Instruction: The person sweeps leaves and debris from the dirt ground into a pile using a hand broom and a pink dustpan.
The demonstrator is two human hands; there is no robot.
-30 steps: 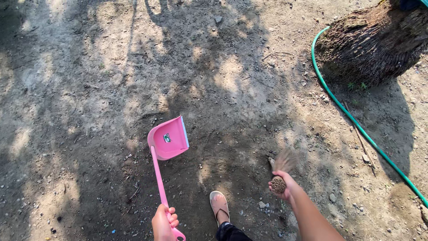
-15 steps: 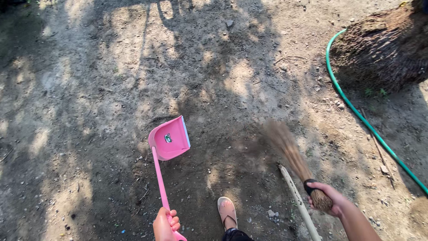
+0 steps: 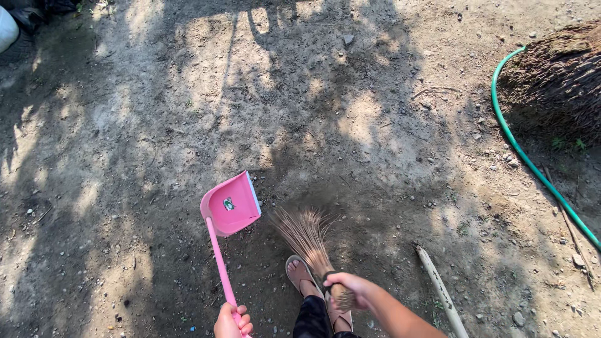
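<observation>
My left hand [image 3: 232,322] grips the bottom end of a long pink handle, at the lower edge of the view. The handle runs up to a pink dustpan [image 3: 232,204] resting on the dirt ground, its mouth facing right. My right hand [image 3: 346,286] is closed around the bound neck of a short brown stick broom [image 3: 308,235]. The broom's bristles fan out up and to the left, just right of the dustpan's mouth. My sandalled foot [image 3: 300,275] stands directly below the bristles.
A green hose [image 3: 527,156] curves along the right side past a rough tree trunk base [image 3: 558,81]. A pale stick [image 3: 440,290] lies on the dirt at the lower right. Small stones are scattered about. A dark and white object [image 3: 12,22] sits top left.
My right hand swung the broom from the right side leftward to the dustpan's mouth. The view shifted, so hose and trunk moved right. The dustpan stays held on the ground.
</observation>
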